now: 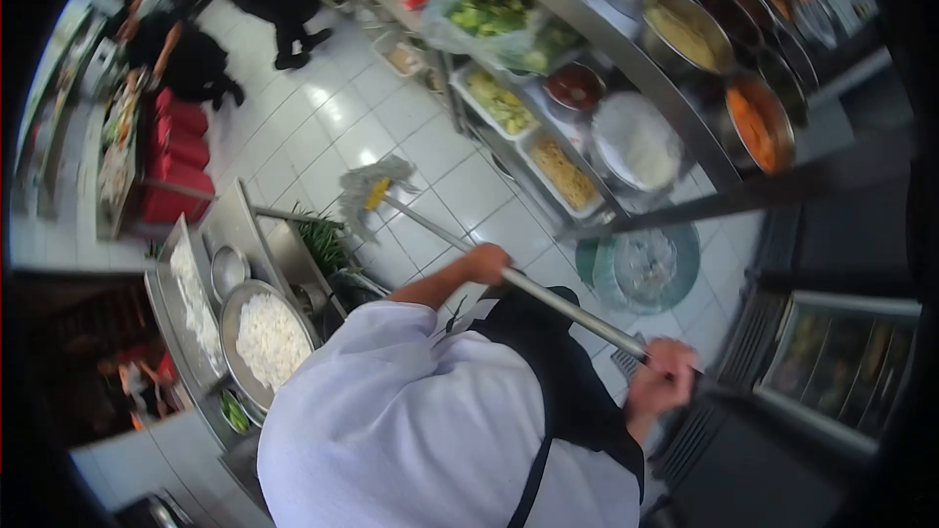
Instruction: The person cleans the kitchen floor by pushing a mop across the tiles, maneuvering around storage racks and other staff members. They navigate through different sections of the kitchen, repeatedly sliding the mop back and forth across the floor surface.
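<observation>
Standing on white floor tiles [323, 127] in a kitchen, between counters of food trays [562, 171]. Gripping the mop handle [567, 308] with left hand [486, 262] and right hand [665, 372] both clenched, mop head [377, 186] lying on tiles beyond the left.

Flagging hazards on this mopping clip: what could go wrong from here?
The mop head sits on tiles beside open food trays on the low shelf; dirty water might splash in.
Left hand and right hand grip the mop handle in a narrow aisle; a swing could knock the pan of white food.
People stand up the aisle; mopped tiles may be slippery.
</observation>
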The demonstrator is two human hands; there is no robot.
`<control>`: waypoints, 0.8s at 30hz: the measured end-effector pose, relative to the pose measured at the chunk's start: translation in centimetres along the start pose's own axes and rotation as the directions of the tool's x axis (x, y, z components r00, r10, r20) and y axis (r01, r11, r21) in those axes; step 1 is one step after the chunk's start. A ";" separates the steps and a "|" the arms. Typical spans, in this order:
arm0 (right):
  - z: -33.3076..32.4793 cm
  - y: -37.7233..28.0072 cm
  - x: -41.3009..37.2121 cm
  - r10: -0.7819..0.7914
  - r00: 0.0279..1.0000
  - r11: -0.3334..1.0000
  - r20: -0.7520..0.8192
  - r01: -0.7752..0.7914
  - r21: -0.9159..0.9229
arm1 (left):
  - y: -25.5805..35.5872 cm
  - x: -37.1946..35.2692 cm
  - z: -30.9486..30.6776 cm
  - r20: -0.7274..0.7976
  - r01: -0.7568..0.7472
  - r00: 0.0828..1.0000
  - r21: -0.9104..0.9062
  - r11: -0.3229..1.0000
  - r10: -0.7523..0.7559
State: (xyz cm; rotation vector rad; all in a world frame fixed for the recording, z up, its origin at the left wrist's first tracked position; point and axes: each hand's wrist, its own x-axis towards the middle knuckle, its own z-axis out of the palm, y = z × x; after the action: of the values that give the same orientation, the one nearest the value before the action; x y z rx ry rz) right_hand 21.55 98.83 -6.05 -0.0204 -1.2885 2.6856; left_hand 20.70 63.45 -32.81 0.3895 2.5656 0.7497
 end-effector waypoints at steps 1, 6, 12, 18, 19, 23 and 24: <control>0.7 1.8 -1.6 0.094 0.977 0.981 -0.191 -0.124 -0.150 | -2.0 -0.3 -0.5 0.152 0.158 0.972 0.139 0.978 -0.179; 0.0 -0.6 -2.2 0.221 0.975 0.968 -0.035 -0.224 -0.111 | -1.8 0.4 -2.6 0.275 0.029 0.959 0.133 0.991 -0.065; 0.5 -11.9 -2.8 -0.082 0.974 0.962 -0.209 0.023 -0.272 | 10.6 5.1 -2.6 0.491 -0.252 0.849 0.052 0.966 0.195; 1.1 -20.7 -3.9 -0.392 0.912 0.887 -0.125 0.338 -0.315 | 20.1 7.8 -2.3 0.453 -0.481 0.717 -0.227 0.847 0.529; 0.8 -21.5 -3.8 -0.418 0.904 0.878 -0.090 0.376 -0.297 | 20.6 7.9 -2.0 0.425 -0.469 0.736 -0.241 0.850 0.527; -1.7 -22.2 -2.1 -0.449 0.891 0.875 -0.062 0.425 -0.232 | 20.2 8.7 -0.5 0.347 -0.353 0.849 -0.189 0.916 0.399; -2.6 -22.2 -1.8 -0.434 0.899 0.886 -0.063 0.413 -0.213 | 18.9 9.0 0.2 0.337 -0.299 0.880 -0.152 0.942 0.334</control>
State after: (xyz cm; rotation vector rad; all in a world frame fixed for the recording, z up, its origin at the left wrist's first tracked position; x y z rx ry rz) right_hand 26.61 114.25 9.42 0.0817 -1.3355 2.1549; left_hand 15.78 82.36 -25.27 0.8486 2.1366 0.8227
